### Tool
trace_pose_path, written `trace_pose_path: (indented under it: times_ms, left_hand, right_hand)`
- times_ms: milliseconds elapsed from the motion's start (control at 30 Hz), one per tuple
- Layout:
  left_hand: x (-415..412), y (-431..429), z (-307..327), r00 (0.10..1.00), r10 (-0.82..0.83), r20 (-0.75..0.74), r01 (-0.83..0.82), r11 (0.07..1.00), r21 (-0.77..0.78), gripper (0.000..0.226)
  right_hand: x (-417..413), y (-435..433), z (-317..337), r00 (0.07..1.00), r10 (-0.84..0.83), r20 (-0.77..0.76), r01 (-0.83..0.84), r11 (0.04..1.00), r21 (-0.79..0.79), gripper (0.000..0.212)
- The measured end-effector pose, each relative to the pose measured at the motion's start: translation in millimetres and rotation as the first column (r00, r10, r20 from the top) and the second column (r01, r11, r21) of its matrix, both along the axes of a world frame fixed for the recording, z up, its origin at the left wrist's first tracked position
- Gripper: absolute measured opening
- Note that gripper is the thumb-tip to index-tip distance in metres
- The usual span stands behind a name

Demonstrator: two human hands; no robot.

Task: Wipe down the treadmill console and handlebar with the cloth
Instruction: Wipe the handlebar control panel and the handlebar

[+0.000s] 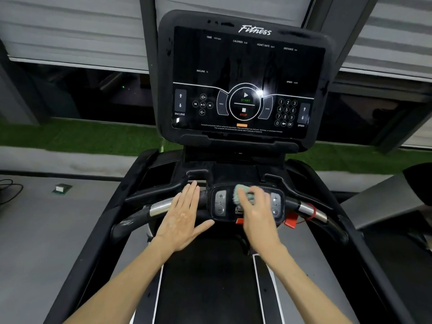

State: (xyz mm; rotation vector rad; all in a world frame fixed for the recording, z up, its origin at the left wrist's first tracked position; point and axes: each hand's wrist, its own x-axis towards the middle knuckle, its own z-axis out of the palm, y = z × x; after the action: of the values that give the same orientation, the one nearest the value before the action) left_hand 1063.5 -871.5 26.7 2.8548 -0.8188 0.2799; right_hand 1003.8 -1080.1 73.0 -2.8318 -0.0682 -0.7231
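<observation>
Right grip [257, 208], blurred, over half-hidden cloth [240, 191]

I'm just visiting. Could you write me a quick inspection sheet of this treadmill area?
Surface: control panel in the middle of the handlebar.
Job's things: cloth bunched on the panel; console unlit.
Clutter: small box on the floor, left.
Hands: left hand flat on the handlebar; right hand, blurred, holds the cloth.
Cables: cables on the floor, far left; red safety clip, its cord round the handlebar.
Surroundings: green turf, window blinds.
</observation>
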Motion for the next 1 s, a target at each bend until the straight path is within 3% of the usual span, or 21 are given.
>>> trace_pose_path:
  times_ms: [100,167,367,567,833,1000]
  left_hand:
    - [0.4,-1.9,-1.1,1.000,0.007,-0.004,-0.007,1.000,-0.003,0.101]
    - [0.9,-3.1,-2.9,1.000,0.012,-0.020,-0.012,1.000,-0.004,0.104]
    - [2.3,0.1,-4.8,1.000,-0.003,-0.005,0.004,0.999,0.040,0.113]
    - [0.3,-4.9,-7.2,1.000,0.021,0.006,-0.021,1.000,0.018,0.115]
    - [-0.8,-4.9,-7.0,1.000,0.025,0.001,-0.025,0.997,-0.072,0.096]
    - [-1.4,-5.5,-5.5,0.999,0.033,0.020,-0.032,0.997,-0.064,0.097]
  right_hand:
    - [-3.6,-16.2,0.6,0.992,-0.122,0.021,0.119,0.987,0.104,0.066]
    - [-0.8,-2.3,2.1,0.990,-0.137,0.023,0.134,0.987,0.092,0.066]
    - [8.0,41.4,4.9,0.998,0.031,-0.057,-0.030,1.000,0.002,0.071]
    - [17.3,42.0,21.0,0.997,0.018,-0.070,-0.018,1.000,0.000,0.065]
    - [-1.2,41.1,7.6,0.970,0.182,-0.161,-0.203,0.970,-0.130,0.075]
    - [24.5,44.6,25.6,0.982,0.128,-0.142,-0.143,0.984,-0.105,0.068]
